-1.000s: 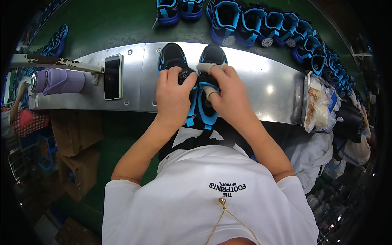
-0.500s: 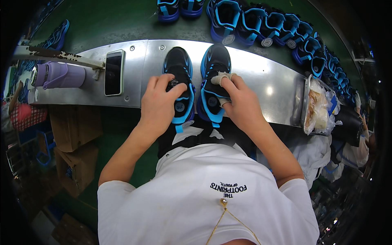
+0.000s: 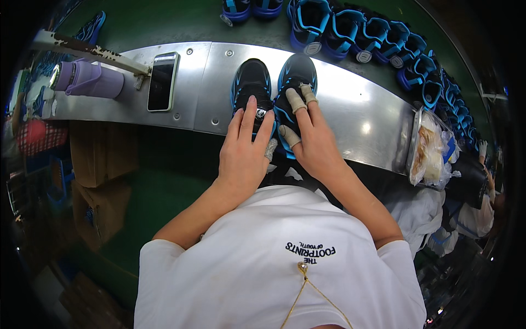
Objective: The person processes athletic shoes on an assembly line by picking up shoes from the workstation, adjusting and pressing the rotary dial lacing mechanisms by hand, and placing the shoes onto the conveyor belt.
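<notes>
A person in a white shirt is leaning over a long metal desk [image 3: 356,118], seen from above their head. Two black shoes with blue trim are lying side by side near the middle of the desk, toes pointing toward its far edge and heels reaching its near edge. The left hand [image 3: 244,156] is resting flat on the heel end of the left shoe [image 3: 251,88], fingers stretched out and slightly spread, its grip open and closing on nothing. The right hand [image 3: 312,145] is lying on the right shoe [image 3: 297,82], fingers extended along its top; three of its fingers [image 3: 296,101] are wearing pale fabric wraps. That grip is open too, pressing down rather than clasping. The two hands are just beside each other, thumbs nearly meeting between the shoes.

Toward the left end of the desk a dark phone [image 3: 163,81] is lying face up, and a purple bottle [image 3: 87,79] is lying on its side beyond it. At the right end a clear plastic bag [image 3: 433,153] is sitting on the desk. Beyond the far edge, a row of blue shoes [image 3: 361,35] is lining a green belt [image 3: 164,22], curving away to the right. Cardboard boxes [image 3: 93,164] are standing below the near edge on the left.
</notes>
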Demonstrator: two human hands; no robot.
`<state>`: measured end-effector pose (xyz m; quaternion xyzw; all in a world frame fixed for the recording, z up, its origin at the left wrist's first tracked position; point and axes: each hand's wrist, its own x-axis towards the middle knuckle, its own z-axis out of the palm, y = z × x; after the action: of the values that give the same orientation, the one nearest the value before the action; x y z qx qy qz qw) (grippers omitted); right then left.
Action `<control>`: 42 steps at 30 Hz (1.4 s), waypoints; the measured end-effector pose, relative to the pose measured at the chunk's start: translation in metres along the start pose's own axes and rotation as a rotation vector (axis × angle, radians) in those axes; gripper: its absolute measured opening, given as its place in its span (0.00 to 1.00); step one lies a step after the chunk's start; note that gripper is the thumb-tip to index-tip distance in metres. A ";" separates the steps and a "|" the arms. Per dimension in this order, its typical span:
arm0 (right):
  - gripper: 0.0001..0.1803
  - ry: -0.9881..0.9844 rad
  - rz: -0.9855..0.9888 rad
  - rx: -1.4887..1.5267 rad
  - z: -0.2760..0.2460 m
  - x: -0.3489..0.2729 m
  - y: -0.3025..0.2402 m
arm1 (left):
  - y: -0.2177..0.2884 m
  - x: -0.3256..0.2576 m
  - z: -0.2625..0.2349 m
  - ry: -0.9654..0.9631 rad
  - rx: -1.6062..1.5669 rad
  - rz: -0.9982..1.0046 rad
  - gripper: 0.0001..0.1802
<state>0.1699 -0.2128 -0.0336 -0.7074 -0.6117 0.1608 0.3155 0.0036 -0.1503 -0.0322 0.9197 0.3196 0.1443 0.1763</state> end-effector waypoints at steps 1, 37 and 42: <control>0.35 -0.006 -0.008 0.001 -0.001 0.000 0.001 | 0.001 -0.001 0.000 0.005 0.001 -0.009 0.41; 0.22 -0.099 -0.192 0.218 -0.046 0.043 -0.009 | -0.045 0.029 -0.033 0.265 -0.762 -0.237 0.22; 0.22 -0.350 0.112 0.330 -0.062 0.044 0.033 | -0.036 0.050 -0.008 -0.058 -0.419 0.028 0.09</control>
<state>0.2419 -0.1878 -0.0011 -0.6405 -0.5822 0.3959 0.3067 0.0185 -0.0899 -0.0323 0.8711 0.2648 0.1834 0.3707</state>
